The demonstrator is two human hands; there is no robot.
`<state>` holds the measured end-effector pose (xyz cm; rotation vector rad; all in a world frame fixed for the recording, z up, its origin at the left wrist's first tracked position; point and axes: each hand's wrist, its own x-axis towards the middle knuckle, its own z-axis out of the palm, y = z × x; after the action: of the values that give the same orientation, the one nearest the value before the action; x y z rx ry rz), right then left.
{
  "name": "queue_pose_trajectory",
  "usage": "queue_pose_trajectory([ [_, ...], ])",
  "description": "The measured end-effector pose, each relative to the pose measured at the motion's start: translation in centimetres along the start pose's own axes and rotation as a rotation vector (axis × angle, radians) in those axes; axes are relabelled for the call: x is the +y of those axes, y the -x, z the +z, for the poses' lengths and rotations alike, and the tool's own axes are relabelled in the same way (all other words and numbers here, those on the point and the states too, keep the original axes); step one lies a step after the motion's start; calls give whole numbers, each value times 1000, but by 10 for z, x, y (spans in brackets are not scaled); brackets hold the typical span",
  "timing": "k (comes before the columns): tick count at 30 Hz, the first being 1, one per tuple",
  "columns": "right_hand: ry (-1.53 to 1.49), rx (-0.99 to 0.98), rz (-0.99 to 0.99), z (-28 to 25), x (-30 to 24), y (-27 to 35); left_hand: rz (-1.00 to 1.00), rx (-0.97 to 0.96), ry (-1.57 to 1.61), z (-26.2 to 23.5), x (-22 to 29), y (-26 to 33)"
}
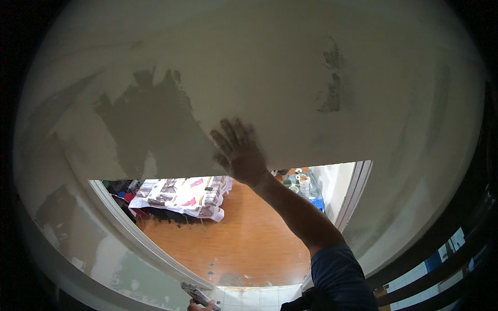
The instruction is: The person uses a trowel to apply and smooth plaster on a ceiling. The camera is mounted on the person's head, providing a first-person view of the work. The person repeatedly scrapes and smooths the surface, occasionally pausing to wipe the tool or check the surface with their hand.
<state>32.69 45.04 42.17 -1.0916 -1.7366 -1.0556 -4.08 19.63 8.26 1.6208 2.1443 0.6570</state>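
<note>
My right hand (239, 150) lies flat with its fingers spread on a pale plastered wall (290, 78), just above the top edge of a doorway. Its forearm rises from the lower right, in a dark blue sleeve. A large darker grey patch of damp plaster (150, 119) is on the wall just left of this hand. A smaller grey smear (332, 88) is up and to the right. Only a bit of my left hand (199, 307) shows at the bottom edge, closed on a metal putty knife (193, 291).
Through the doorway is an orange wooden floor (244, 243), a table under a patterned cloth (181, 197) and several containers (301, 182) by the far wall. A white door frame (353, 192) runs down the right. Dark bars (446, 249) cross the lower right.
</note>
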Motion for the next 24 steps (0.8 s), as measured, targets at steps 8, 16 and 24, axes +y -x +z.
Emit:
queue_pose_trajectory([
  [8, 214, 214, 195, -64, 92, 13, -28, 150, 61, -5, 13, 19],
  [16, 549, 260, 322, -144, 207, 46, -98, 45, 173, 3, 8, 12],
  [24, 646, 350, 474, -204, 298, 97, -196, -169, 571, 23, -22, -3],
])
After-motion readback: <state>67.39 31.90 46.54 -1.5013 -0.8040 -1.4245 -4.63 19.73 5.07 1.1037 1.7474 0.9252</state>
